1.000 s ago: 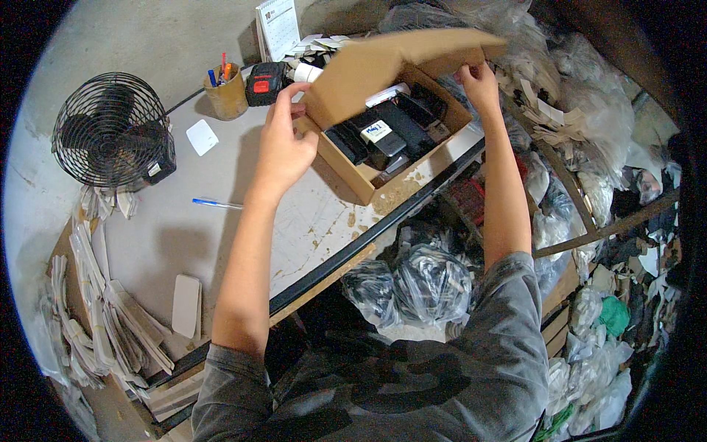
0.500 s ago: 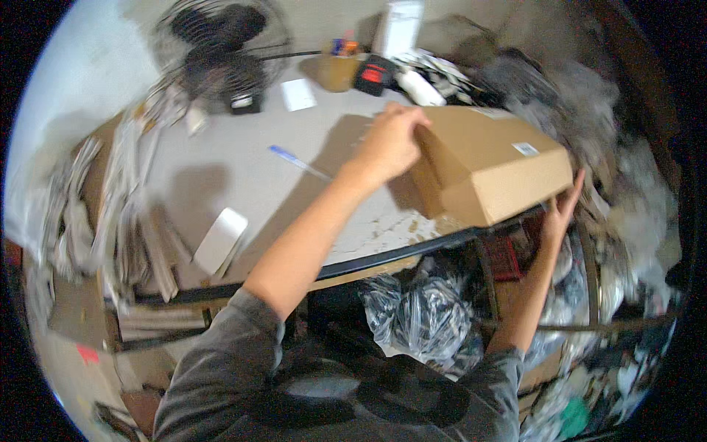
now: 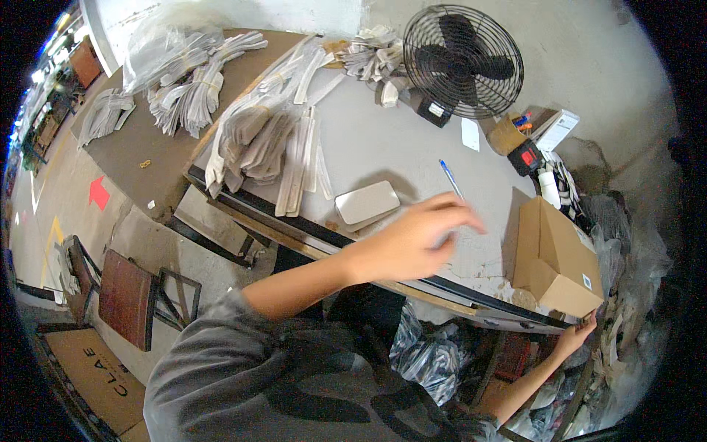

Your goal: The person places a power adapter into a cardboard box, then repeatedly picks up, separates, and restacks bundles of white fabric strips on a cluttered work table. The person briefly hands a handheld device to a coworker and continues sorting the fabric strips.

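My left hand (image 3: 423,239) hovers over the front of the grey table with nothing in it, fingers slightly bent and thumb apart, a little blurred. Beyond its fingers a blue-and-white pen (image 3: 450,177) lies on the tabletop. Left of it sits a flat, pale rounded-corner case (image 3: 368,203). At the table's right end a brown cardboard box (image 3: 563,258) stands tilted, its open side toward the left. My right hand (image 3: 577,335) grips the box's lower front corner, fingertips at its edge; part of that hand is hidden.
Bundles of pale strips (image 3: 258,144) are heaped on the left. At the back stand a black fan (image 3: 464,62) and a pen holder (image 3: 507,135). Plastic bags (image 3: 431,357) bulge beneath the table (image 3: 353,140). A brown stool (image 3: 129,298) is at lower left.
My left hand has let go of the box's upper edge and moved left and nearer. The view has swung left, and the box is now at the right with my right hand still at it.
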Motion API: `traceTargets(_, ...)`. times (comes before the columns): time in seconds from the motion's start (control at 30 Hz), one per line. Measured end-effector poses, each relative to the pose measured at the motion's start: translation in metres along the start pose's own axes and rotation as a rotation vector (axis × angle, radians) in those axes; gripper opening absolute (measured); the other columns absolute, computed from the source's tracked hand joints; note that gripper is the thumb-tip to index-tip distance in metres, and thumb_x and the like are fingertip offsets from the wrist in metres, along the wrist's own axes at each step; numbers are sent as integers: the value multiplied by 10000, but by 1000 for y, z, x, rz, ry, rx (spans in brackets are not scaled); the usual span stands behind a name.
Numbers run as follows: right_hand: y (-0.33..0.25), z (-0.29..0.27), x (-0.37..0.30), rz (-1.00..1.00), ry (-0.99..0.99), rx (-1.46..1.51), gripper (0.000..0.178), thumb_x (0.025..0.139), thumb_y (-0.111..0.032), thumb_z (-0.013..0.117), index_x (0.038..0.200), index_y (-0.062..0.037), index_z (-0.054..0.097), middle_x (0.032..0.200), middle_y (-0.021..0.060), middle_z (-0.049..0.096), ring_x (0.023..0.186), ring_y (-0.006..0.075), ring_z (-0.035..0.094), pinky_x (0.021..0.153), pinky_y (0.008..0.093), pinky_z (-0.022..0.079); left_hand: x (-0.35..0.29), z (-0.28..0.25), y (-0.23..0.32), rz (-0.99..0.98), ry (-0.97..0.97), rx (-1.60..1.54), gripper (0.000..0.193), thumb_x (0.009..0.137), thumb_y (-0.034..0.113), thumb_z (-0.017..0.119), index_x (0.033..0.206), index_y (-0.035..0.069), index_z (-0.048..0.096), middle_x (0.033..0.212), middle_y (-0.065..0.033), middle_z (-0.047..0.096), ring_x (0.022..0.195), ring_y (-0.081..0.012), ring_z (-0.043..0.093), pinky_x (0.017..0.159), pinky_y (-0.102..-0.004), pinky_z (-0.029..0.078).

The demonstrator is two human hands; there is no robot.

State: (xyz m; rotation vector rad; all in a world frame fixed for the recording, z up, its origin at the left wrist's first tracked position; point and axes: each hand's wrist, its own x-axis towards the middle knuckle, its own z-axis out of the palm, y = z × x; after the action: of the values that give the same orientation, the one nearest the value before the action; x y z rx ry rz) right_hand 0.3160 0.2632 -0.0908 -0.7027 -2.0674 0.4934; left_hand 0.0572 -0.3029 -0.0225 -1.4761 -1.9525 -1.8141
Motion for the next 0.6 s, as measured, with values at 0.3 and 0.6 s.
traceTargets(0.3,-219,34,-60,-286,514,176,345,890,48,486,1205,51,628,1216,174,636,1108,268,609,1016,391,466,-264,-90,-1,-756,685,57,211,766,-69,436,646,-18,601,686,-112,647,676,-220,633,638,-333,494)
traceTargets(0.6,-423,277,-40,-477,-614,288,326,922,-202,743,1158,11,666,1136,113,682,1067,227,638,926,377,508,-308,-33,-116,-1484,-24,843,1007,816,572,729,1610,133,294,1557,-431,252,1359,-630,376,1098,-693,342)
